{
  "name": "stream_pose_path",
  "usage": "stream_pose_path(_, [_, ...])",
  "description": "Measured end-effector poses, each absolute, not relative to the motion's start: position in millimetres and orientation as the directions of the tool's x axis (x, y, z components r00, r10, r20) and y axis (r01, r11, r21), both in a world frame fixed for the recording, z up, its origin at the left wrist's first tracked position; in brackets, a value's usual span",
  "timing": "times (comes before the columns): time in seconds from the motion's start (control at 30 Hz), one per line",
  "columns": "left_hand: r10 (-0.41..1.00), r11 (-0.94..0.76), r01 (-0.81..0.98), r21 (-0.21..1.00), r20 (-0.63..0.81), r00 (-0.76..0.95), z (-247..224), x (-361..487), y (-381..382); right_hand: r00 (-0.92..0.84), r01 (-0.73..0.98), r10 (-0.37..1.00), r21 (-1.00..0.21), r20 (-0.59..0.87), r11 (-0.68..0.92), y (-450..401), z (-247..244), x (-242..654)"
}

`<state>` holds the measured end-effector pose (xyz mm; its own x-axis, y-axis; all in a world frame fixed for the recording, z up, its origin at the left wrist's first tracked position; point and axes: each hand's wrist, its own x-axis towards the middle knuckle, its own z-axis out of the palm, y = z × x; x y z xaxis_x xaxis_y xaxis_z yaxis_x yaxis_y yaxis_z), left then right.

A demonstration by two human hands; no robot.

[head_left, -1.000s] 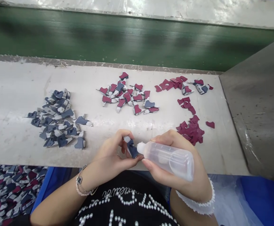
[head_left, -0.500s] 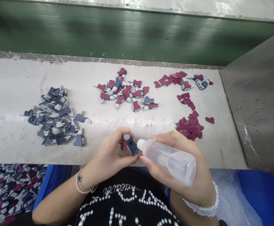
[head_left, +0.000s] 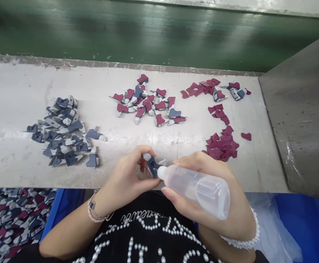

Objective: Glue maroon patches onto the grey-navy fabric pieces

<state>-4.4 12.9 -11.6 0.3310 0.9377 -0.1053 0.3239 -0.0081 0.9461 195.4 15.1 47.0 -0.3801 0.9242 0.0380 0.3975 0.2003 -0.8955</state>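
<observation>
Bottle [head_left: 200,190] gripped in our right hand [head_left: 234,199], part [head_left: 151,165] pinched in our left hand [head_left: 128,175], we seem done with red-topped pieces [head_left: 147,104] upper centre, blue ones [head_left: 75,126] remaining mid-left.

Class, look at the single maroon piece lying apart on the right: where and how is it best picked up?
Probably by opposite edges, pinched from above: the single maroon piece looks thin and lies flat on the table, apart from the maroon pile.
</observation>
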Motion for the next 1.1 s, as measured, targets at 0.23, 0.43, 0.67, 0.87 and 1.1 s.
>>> stream_pose_path(0.23, [0.941,-0.036,0.336,0.941,-0.081,0.328,-11.7,-6.8,12.7,-0.378,0.358,0.926,-0.920,0.011,0.157,16.9,49.1,191.8])
stream_pose_path(0.43, [0.943,-0.052,0.335,0.941,-0.064,0.326,-8.2,-6.4,13.9,-0.304,0.386,0.952,-0.911,0.026,0.148,15.9,52.1,196.2])
stream_pose_path(0.67, [0.939,-0.041,0.335,0.941,-0.078,0.334,-6.8,-5.7,13.9,-0.336,0.375,0.942,-0.919,-0.011,0.123,17.4,53.1,194.8])
stream_pose_path(0.87, [0.932,-0.037,0.349,0.937,-0.094,0.350,-6.6,-6.5,13.0,-0.374,0.344,0.927,-0.929,-0.006,0.133,20.4,55.4,195.0])
stream_pose_path(1.1, [0.944,-0.030,0.374,0.927,-0.097,0.316,-7.0,-7.0,14.6,-0.421,0.381,0.907,-0.912,-0.022,0.155,17.8,54.3,199.5])
